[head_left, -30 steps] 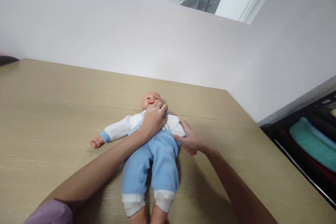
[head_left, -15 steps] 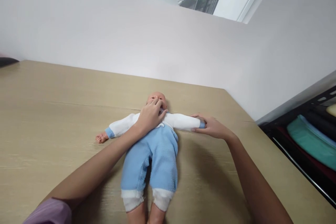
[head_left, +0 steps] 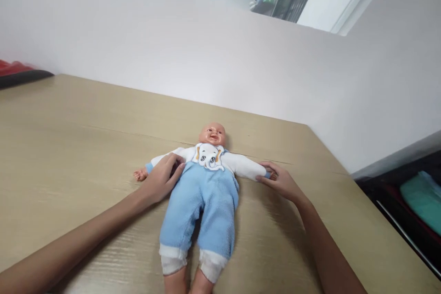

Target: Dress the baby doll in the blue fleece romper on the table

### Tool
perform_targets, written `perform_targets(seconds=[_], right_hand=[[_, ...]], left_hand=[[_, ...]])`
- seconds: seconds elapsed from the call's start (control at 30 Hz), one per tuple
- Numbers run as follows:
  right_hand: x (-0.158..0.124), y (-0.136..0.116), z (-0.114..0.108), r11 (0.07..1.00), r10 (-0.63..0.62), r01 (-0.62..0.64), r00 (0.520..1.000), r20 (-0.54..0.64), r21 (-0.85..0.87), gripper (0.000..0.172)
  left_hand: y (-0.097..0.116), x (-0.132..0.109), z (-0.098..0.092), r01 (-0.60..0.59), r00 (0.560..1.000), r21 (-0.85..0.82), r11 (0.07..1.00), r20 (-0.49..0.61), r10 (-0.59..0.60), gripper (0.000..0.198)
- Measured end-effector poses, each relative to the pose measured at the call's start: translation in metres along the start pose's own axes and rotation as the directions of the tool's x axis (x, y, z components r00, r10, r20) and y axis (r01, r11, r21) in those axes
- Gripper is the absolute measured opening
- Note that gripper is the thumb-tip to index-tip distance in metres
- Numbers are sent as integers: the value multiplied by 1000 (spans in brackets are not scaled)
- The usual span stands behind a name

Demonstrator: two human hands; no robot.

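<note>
A baby doll (head_left: 203,193) lies on its back on the table, arms spread, its head (head_left: 212,134) toward the wall. It wears blue trousers and a white long-sleeved top, with an elephant face (head_left: 209,157) on the chest. My left hand (head_left: 161,177) rests against the doll's white sleeve on the left, beside its chest. Its fingers are curved, with a gap between them and the thumb. On the right, my right hand (head_left: 282,182) has its thumb and fingers closed around the doll's blue cuff and hand. The doll's feet are cut off by the frame's lower edge.
The wooden table (head_left: 86,147) meets a white wall (head_left: 206,55) at the back. Above the wall is a window-like opening. To the right, a dark rack (head_left: 389,206) holds folded teal cloth (head_left: 423,202). Something red and black (head_left: 20,73) sits at the far left.
My left hand has moved from the doll's face and upper chest, down and left to its sleeve, uncovering the face and elephant. My right hand still holds the other cuff. The view has shifted left.
</note>
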State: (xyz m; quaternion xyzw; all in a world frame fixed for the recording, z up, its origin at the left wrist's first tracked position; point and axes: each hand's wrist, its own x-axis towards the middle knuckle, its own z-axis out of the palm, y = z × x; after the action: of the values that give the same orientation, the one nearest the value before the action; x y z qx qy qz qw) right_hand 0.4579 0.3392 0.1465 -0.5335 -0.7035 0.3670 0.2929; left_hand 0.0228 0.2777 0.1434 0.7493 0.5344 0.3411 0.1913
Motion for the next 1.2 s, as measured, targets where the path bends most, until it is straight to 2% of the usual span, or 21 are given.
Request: perform_targets(seconds=[0.07, 0.13, 0.23, 0.27, 0.33, 0.43, 0.5, 0.57, 0.63, 0.67, 0.77, 0.83, 0.93, 1.03, 1.2], right_hand=[[0, 0, 0, 996, -44, 41, 998, -41, -79, 53], [-2, -7, 7, 966, -175, 141, 974, -145, -217, 49], [-10, -30, 39, 894, -371, 284, 903, -215, -348, 36], [-13, -38, 54, 898, -381, 312, 904, -193, -311, 30], [-17, -52, 84, 950, -301, 291, 949, -92, -110, 26], [-16, -59, 114, 973, -101, 109, 994, -49, 203, 35], [-13, -56, 119, 911, -22, 9, 999, 28, 411, 42], [-11, -50, 115, 800, 9, -63, 996, 93, 596, 46], [-9, -44, 111, 712, 40, -100, 994, 102, 695, 48], [-9, -42, 109, 702, 54, -110, 993, 101, 703, 48], [-7, -38, 108, 791, 23, -60, 997, 68, 608, 47], [-7, -36, 108, 875, -55, 61, 998, -26, 480, 45], [-7, -32, 108, 951, -178, 217, 967, -184, 220, 35], [-10, -27, 108, 960, -280, 271, 923, -265, -72, 31], [-12, -15, 96, 872, -393, 230, 855, -337, -433, 31]], left_hand=[[-2, -8, 0, -2, 999, -25, 1000, 35, 3, 32], [0, -9, -1, 12, 998, -58, 998, 60, -9, 32], [4, -5, -3, 107, 991, -187, 977, 105, -89, 34], [4, -3, -2, 149, 985, -243, 958, 120, -122, 35], [3, 0, 0, 224, 974, -343, 912, 119, -195, 38], [1, 3, 8, 272, 961, -409, 871, 72, -266, 37], [2, 5, 13, 258, 964, -409, 875, 51, -261, 34], [5, 6, 15, 226, 973, -386, 894, 52, -224, 34], [8, 8, 14, 186, 982, -348, 919, 55, -178, 34], [8, 8, 13, 171, 985, -326, 930, 52, -163, 35], [5, 9, 7, 151, 988, -292, 944, 71, -135, 37], [0, 9, 4, 142, 987, -294, 945, 120, -111, 39], [-8, 7, 3, 115, 982, -265, 957, 173, -70, 40], [-12, 5, 10, 74, 991, -170, 983, 124, -53, 37], [-19, 4, 23, 0, 999, -74, 997, -33, -2, 18]])
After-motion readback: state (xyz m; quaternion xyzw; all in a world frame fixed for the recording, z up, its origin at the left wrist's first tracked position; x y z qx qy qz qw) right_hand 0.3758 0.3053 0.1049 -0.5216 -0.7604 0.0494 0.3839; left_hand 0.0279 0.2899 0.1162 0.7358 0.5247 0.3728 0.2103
